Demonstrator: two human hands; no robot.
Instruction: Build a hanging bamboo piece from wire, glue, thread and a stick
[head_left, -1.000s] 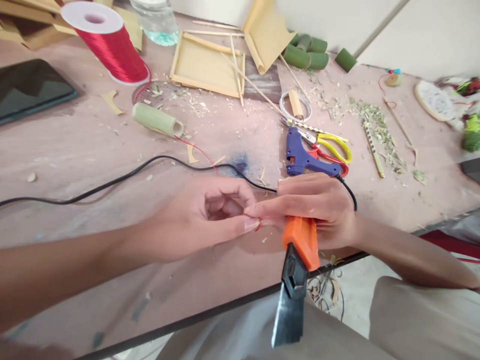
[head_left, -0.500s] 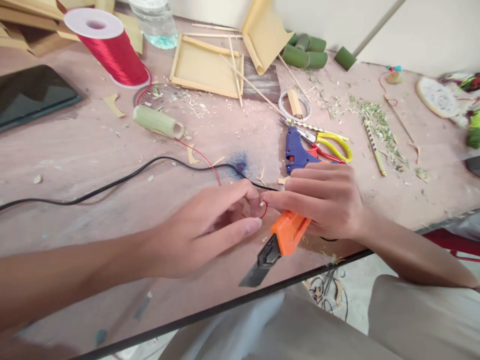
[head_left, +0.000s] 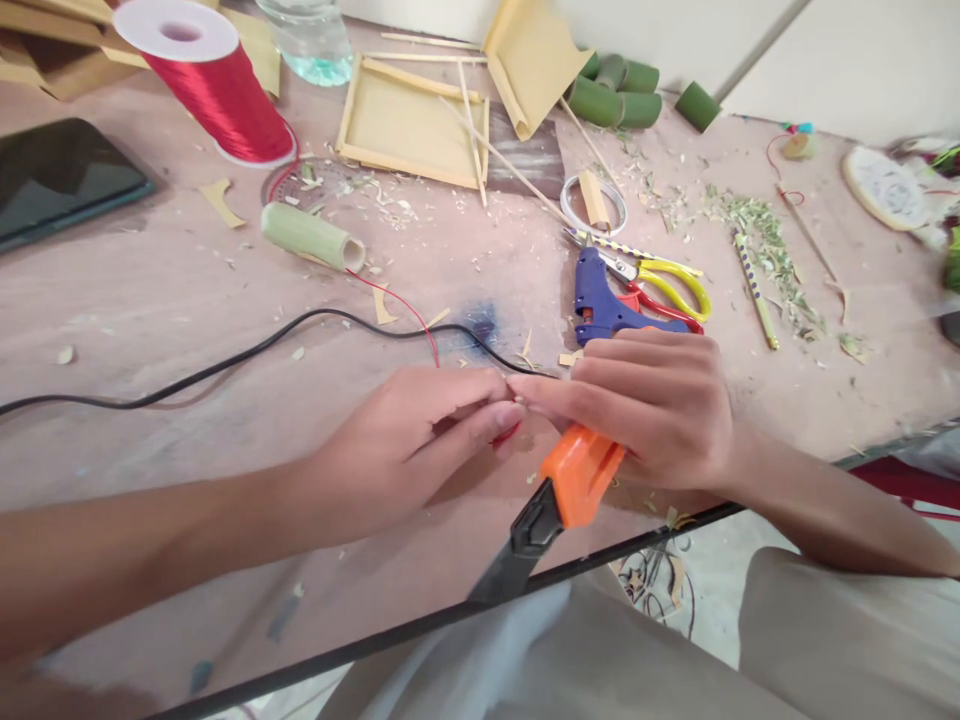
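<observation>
My left hand pinches a thin red thread between thumb and fingers near the table's front edge. My right hand is closed around an orange utility knife, whose dark blade end points down-left past the table edge; its fingertips meet the left hand at the thread. The red thread runs back across the table through a pale green bamboo tube toward a big red thread spool.
A black cable crosses the table to a blue glue gun beside yellow and red scissors. A phone lies at the left. Bamboo frame, sticks, green tubes, a tape ring and shavings lie behind.
The knife swung from pointing straight down to pointing down-left. My left fingers closed tighter on the thread and both hands drew together.
</observation>
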